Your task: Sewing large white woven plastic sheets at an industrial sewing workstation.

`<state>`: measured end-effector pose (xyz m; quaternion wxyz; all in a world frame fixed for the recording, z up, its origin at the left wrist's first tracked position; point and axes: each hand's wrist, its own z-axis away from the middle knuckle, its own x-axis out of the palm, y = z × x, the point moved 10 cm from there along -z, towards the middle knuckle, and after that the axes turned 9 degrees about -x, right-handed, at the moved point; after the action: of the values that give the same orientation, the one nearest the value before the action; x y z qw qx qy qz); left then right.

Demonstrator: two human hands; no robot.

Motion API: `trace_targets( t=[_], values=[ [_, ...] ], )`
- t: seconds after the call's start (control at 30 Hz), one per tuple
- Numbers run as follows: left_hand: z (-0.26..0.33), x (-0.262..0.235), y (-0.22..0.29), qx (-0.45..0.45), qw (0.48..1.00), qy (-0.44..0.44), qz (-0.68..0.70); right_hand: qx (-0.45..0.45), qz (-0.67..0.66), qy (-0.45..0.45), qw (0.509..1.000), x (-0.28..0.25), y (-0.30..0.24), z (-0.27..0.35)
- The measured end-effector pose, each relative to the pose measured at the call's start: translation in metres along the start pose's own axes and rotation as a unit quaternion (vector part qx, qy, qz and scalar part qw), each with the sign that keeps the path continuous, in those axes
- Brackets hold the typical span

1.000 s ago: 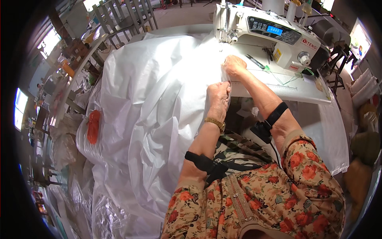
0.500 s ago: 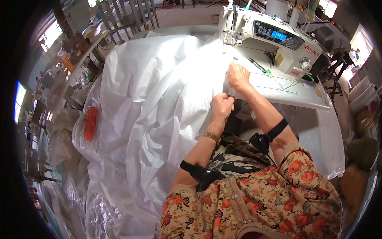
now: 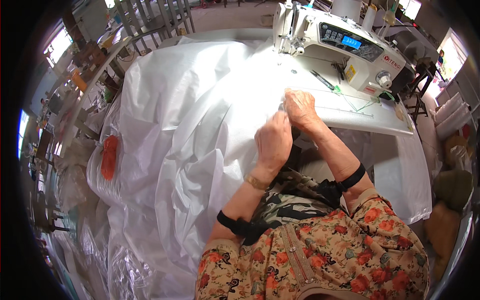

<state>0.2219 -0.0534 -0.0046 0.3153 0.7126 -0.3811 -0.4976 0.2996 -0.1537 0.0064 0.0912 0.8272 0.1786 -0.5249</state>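
Observation:
A large white woven plastic sheet [image 3: 200,115] lies in folds over the table and hangs down in front of it on the left. Its right edge runs up toward the needle of a white sewing machine [image 3: 330,37]. My right hand [image 3: 301,107] is closed on that edge at the front of the machine bed. Just below and to its left, my left hand [image 3: 274,139] is closed too, its fingers curled at the same edge and slightly blurred. The fingertips of both hands nearly meet, and what lies between them is partly hidden.
On the machine bed lie a dark pen-like tool [image 3: 322,80] and green thread [image 3: 356,106]. An orange-red bundle [image 3: 109,158] hangs at the sheet's left side. Grey chairs [image 3: 152,22] stand behind the table. More white sheeting [image 3: 402,175] hangs at the right.
My left hand has risen toward my right hand. The right hand has come slightly back from the needle toward me. The sheet has barely shifted.

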Motion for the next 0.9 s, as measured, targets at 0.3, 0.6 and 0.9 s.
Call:
trace_targets(
  t=[0.3, 0.6, 0.9],
  values=[
    [-0.101, 0.029, 0.010, 0.135, 0.984, -0.037, -0.114, -0.074, 0.062, 0.032, 0.995, -0.009, -0.021, -0.002],
    [-0.154, 0.061, -0.028, -0.037, 0.996, -0.077, -0.037, -0.025, 0.056, 0.004, 0.998, 0.001, -0.008, 0.008],
    [-0.152, 0.054, -0.043, -0.041, 0.999, -0.033, -0.011, -0.033, 0.006, -0.036, 0.999, 0.004, -0.020, 0.001]
  ],
)
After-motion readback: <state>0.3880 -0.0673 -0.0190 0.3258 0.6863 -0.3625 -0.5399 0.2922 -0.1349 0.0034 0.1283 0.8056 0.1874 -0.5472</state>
